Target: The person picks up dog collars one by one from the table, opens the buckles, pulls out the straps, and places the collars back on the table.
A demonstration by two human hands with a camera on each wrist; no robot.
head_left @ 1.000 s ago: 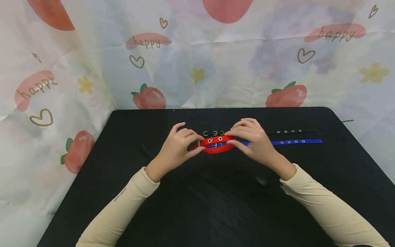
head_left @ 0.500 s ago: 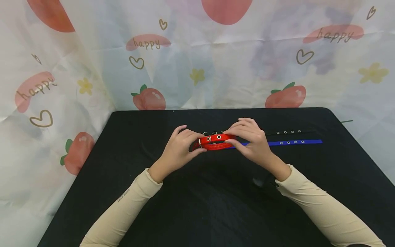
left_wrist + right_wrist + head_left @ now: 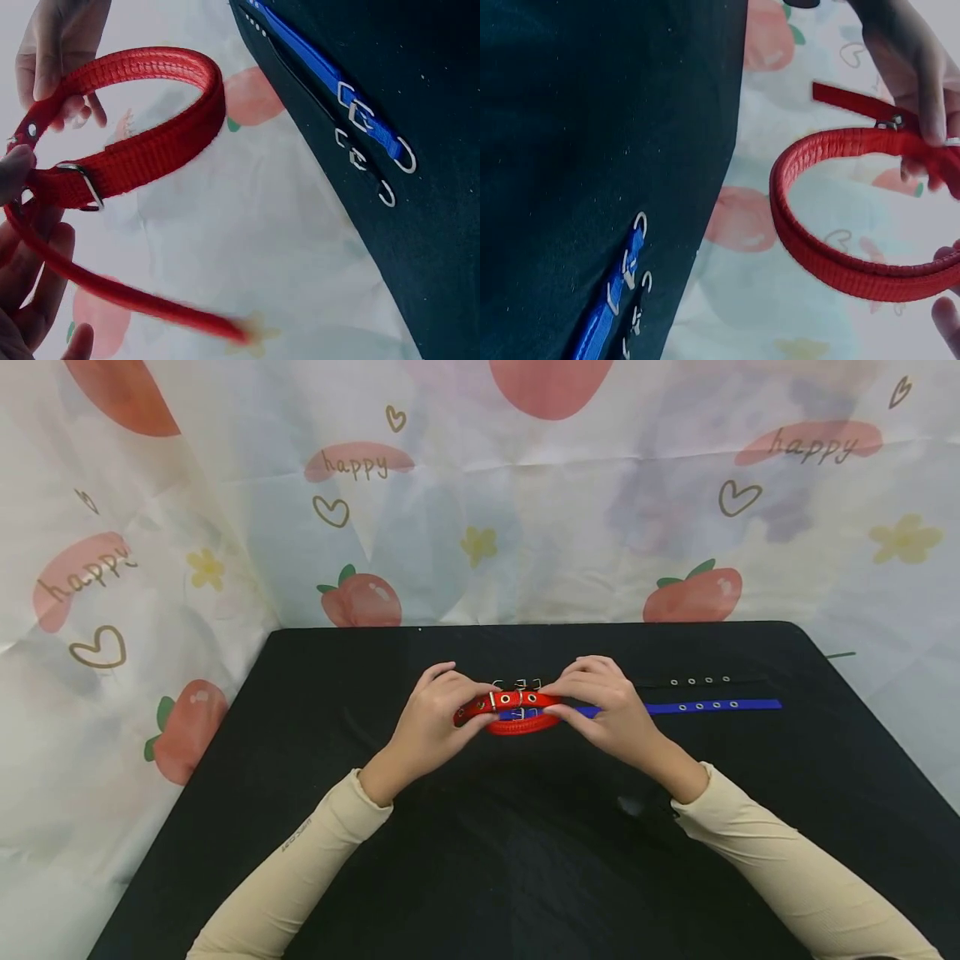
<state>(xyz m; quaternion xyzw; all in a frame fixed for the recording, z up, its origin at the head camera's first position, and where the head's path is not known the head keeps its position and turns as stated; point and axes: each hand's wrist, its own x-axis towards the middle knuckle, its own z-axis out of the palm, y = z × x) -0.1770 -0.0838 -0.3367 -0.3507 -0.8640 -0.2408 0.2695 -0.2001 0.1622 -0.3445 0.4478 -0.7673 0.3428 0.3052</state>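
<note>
A red collar [image 3: 517, 723] with a metal buckle and eyelets is bent into a loop and held up over the table by both hands. My left hand [image 3: 427, 722] pinches it by the buckle [image 3: 82, 186]. The strap's free end [image 3: 142, 300] sticks out past that hand, its tip blurred in the left wrist view. My right hand [image 3: 611, 702] pinches the eyelet side of the loop between thumb and fingers. In the right wrist view, the padded band [image 3: 832, 274] curves round and the free end [image 3: 847, 100] points away from the loop.
A blue collar [image 3: 712, 706] and a thin black collar [image 3: 701, 680] lie stretched side by side on the black table [image 3: 480, 860], behind the hands. Their buckle ends sit partly behind the red loop. A patterned cloth [image 3: 525, 527] hangs along the back and left sides.
The buckle has shifted slightly right, and more of the strap's free end shows at the left hand. The loop looks wider open than half a second ago. Both hands keep their grip.
</note>
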